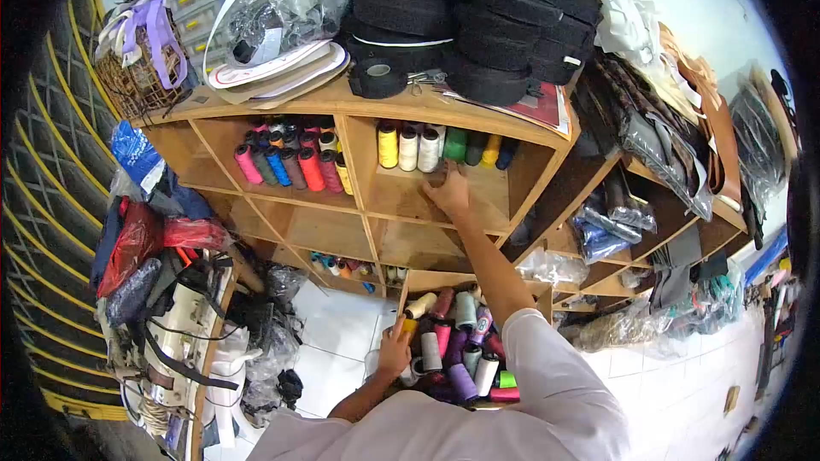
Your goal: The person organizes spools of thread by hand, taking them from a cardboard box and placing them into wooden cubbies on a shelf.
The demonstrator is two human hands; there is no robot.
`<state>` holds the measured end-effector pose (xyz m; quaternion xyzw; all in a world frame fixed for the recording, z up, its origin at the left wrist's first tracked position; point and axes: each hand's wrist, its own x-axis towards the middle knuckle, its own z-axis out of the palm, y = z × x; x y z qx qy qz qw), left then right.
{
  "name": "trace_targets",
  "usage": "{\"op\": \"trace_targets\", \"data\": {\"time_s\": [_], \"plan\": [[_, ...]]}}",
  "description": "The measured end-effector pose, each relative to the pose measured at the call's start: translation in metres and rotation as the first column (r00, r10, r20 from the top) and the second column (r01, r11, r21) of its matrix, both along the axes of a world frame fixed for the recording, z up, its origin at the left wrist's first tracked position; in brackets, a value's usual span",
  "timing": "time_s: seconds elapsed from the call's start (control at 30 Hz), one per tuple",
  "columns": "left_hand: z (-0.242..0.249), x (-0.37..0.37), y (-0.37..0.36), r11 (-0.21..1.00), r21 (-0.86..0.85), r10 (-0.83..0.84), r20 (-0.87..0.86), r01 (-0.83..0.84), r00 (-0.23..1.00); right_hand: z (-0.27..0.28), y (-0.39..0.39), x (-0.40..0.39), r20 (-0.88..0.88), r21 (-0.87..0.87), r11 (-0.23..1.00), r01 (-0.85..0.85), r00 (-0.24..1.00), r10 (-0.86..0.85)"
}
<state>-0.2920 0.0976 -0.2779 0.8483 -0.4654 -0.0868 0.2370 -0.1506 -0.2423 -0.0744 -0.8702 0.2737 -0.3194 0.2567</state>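
Observation:
My right hand (448, 192) reaches into the upper right shelf compartment. Its thumb is apart from the fingers, and the fingertips are close to the foot of a white thread spool (429, 150) and a green thread spool (455, 144); whether they touch is hard to make out. A yellow spool (388, 145) stands at the left of that row, with dark and yellow ones at its right. Lower down, my left hand (395, 352) is closed around a golden-yellow thread spool (409, 326) at the left side of a box of mixed spools (461, 382).
The wooden shelf (359, 205) has another compartment of colourful spools (295, 166) on the left. Black webbing rolls (470, 21) and a plastic bag (286, 0) lie on top. A sewing machine (184, 333) stands at left; leather-like sheets (658, 132) hang over the right shelves.

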Motion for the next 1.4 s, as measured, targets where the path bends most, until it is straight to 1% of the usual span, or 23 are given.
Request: {"op": "trace_targets", "data": {"time_s": [0.1, 0.17, 0.2, 0.23, 0.3, 0.37, 0.43, 0.53, 0.57, 0.63, 0.77, 0.83, 0.87, 0.93, 1.03, 1.07, 1.13, 1.17, 1.23, 1.27, 1.3, 1.37, 1.4], "plan": [[-0.002, 0.0, 0.0, 1.0, 0.027, -0.007, 0.009, 0.007, 1.0, -0.011, 0.009, -0.016, 0.037, -0.02, 0.999, -0.034, 0.999, 0.035], [-0.002, -0.001, 0.0, 0.999, -0.033, -0.019, 0.04, 0.02, 0.999, -0.021, 0.023, -0.026, -0.012, -0.207, 0.978, -0.03, 1.0, 0.029], [0.0, -0.003, 0.001, 1.0, -0.012, -0.016, 0.041, 0.016, 0.999, -0.024, 0.03, -0.033, -0.206, -0.208, 0.978, -0.027, 0.978, -0.017], [0.0, -0.003, 0.0, 1.0, -0.002, -0.024, 0.038, 0.024, 0.999, -0.029, 0.038, -0.042, -0.21, -0.198, 0.98, -0.019, 0.978, -0.023], [0.0, -0.001, -0.001, 0.998, 0.053, -0.036, 0.089, 0.031, 0.995, -0.042, 0.057, -0.064, -0.096, -0.548, 0.833, 0.076, 0.984, -0.153], [0.014, -0.002, -0.001, 0.996, 0.082, -0.038, 0.044, 0.034, 0.998, -0.043, 0.069, -0.087, -0.145, -0.436, 0.898, 0.055, 0.981, -0.131], [0.012, -0.004, -0.002, 0.998, 0.036, -0.054, 0.099, 0.05, 0.994, -0.034, 0.085, -0.124, -0.271, -0.5, 0.864, -0.064, 0.959, -0.086], [0.002, -0.002, -0.001, 0.999, 0.026, -0.032, -0.002, 0.032, 0.999, -0.054, 0.106, -0.174, -0.338, -0.291, 0.954, -0.073, 0.941, -0.031], [0.011, -0.003, -0.004, 1.0, -0.01, -0.03, -0.011, 0.03, 0.999, -0.09, 0.104, -0.189, -0.292, -0.188, 0.981, -0.051, 0.956, -0.007], [0.005, -0.004, -0.004, 0.998, 0.058, -0.019, 0.013, 0.018, 1.0, -0.134, 0.118, -0.233, -0.397, -0.092, 0.99, 0.106, 0.908, -0.134], [-0.005, 0.0, -0.005, 0.998, -0.03, -0.048, 0.156, 0.053, 0.987, -0.173, 0.147, -0.352, -0.611, -0.025, 0.999, 0.034, 0.79, -0.042], [0.014, -0.007, -0.008, 0.999, 0.042, 0.001, -0.015, -0.001, 1.0, -0.176, 0.176, -0.399, -0.669, 0.036, 0.996, 0.076, 0.743, -0.032], [0.013, -0.009, -0.009, 0.999, 0.048, -0.011, -0.021, 0.012, 1.0, -0.175, 0.182, -0.413, -0.674, 0.043, 0.995, 0.089, 0.738, -0.037], [0.011, -0.009, -0.008, 1.0, 0.02, -0.015, 0.015, 0.014, 1.0, -0.173, 0.191, -0.435, -0.428, 0.063, 0.998, 0.016, 0.903, 0.013], [0.007, -0.014, -0.004, 0.999, -0.015, -0.038, 0.264, 0.044, 0.964, -0.174, 0.191, -0.44, -0.409, 0.021, 0.999, 0.029, 0.913, -0.018], [0.015, -0.018, -0.001, 0.998, 0.014, -0.06, 0.265, 0.058, 0.962, -0.168, 0.191, -0.44, -0.356, 0.069, 0.997, 0.022, 0.934, 0.004], [0.032, -0.02, -0.007, 0.923, 0.132, -0.383, 0.374, 0.36, 0.845, -0.169, 0.189, -0.441, -0.286, 0.143, 0.989, 0.038, 0.958, 0.005], [0.031, -0.019, -0.007, 0.914, 0.152, -0.404, 0.371, 0.375, 0.836, -0.164, 0.189, -0.444, -0.24, 0.159, 0.987, 0.032, 0.971, 0.007], [0.029, -0.016, -0.011, 0.859, 0.076, -0.504, 0.303, 0.507, 0.809, -0.162, 0.187, -0.448, -0.067, 0.321, 0.946, 0.056, 0.997, -0.037], [0.023, -0.014, -0.016, 0.878, -0.075, -0.459, 0.14, 0.472, 0.877, -0.163, 0.187, -0.45, -0.065, 0.33, 0.942, 0.067, 0.997, -0.049], [0.016, -0.01, -0.024, 0.874, -0.068, -0.47, 0.137, 0.481, 0.872, -0.165, 0.186, -0.453, -0.041, 0.311, 0.948, 0.072, 0.997, -0.062], [0.006, -0.007, -0.035, 0.927, -0.286, -0.28, -0.094, 0.243, 0.955, -0.167, 0.189, -0.458, -0.02, 0.294, 0.952, 0.085, 0.996, -0.083], [0.002, -0.011, -0.038, 0.954, -0.249, -0.201, -0.115, 0.167, 0.973, -0.168, 0.19, -0.458, -0.005, 0.291, 0.951, 0.101, 0.994, -0.105]]}}
